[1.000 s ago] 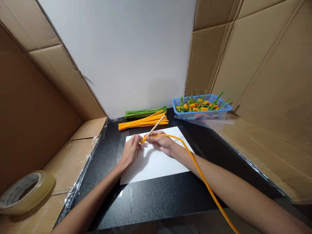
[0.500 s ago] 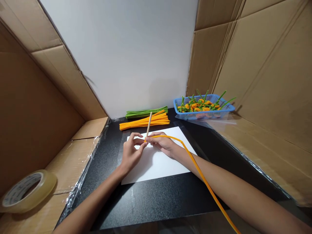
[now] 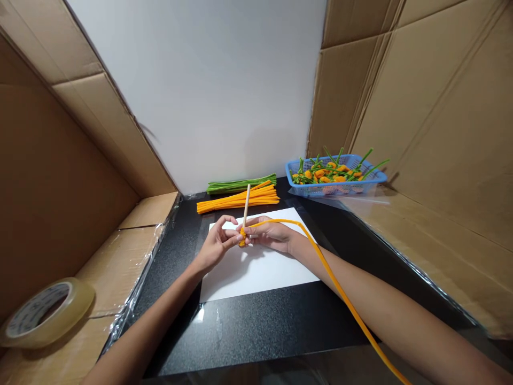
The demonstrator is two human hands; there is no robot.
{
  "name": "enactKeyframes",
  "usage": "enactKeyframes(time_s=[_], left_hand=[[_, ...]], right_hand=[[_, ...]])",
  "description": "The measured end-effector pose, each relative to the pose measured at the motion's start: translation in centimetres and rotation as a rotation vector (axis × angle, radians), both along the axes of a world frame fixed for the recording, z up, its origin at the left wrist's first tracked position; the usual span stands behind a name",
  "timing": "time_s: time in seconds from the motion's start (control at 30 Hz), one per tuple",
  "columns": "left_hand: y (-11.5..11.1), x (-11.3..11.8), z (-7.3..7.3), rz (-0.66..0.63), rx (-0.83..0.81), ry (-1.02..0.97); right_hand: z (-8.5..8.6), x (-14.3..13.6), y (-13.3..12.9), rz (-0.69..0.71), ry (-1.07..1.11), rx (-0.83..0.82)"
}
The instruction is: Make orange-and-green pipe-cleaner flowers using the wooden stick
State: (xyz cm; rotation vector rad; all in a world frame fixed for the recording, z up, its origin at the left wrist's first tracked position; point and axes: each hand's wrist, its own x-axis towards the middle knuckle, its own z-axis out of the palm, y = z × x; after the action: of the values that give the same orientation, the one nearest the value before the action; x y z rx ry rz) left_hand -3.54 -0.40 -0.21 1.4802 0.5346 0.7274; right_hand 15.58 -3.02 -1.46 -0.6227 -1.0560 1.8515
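Observation:
Over a white sheet of paper (image 3: 256,272), both hands meet at a thin wooden stick (image 3: 247,203) that stands nearly upright. An orange pipe cleaner (image 3: 332,275) is coiled round the stick's lower end, and its long free part arches over my right wrist and trails off toward the bottom right. My left hand (image 3: 218,246) pinches the coil between thumb and finger. My right hand (image 3: 270,234) grips the pipe cleaner close to the stick, with thumb and fingers pressed together. The stick's bottom tip is hidden by the coil and fingers.
Behind the paper lie bundles of orange pipe cleaners (image 3: 236,199) and green pipe cleaners (image 3: 240,185). A blue basket (image 3: 336,188) of orange and green pipe-cleaner pieces stands at back right. A tape roll (image 3: 76,305) sits at left. Cardboard walls (image 3: 433,107) flank the black table (image 3: 240,331).
The orange coil at the stick's lower end now shows between the fingers, where it was mostly covered. My right hand has shifted slightly right, and the pipe cleaner's trailing end has swung right.

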Motion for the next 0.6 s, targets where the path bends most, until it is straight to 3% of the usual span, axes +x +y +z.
enactKeyframes(time_s=[0.1, 0.23, 0.37, 0.6], left_hand=[[-0.3, 0.0, 0.0, 0.041, 0.140, 0.090], [-0.6, -0.2, -0.1, 0.224, 0.499, 0.337], [-0.3, -0.5, -0.9, 0.327, 0.769, 0.443], [-0.8, -0.2, -1.3, 0.365, 0.792, 0.436]], right_hand=[[0.0, 0.1, 0.1, -0.075, -0.044, -0.011], [0.0, 0.1, 0.1, -0.216, -0.051, -0.078], [0.0, -0.1, 0.1, -0.262, -0.018, -0.091], [0.2, -0.5, -0.2, -0.254, 0.025, -0.071]])
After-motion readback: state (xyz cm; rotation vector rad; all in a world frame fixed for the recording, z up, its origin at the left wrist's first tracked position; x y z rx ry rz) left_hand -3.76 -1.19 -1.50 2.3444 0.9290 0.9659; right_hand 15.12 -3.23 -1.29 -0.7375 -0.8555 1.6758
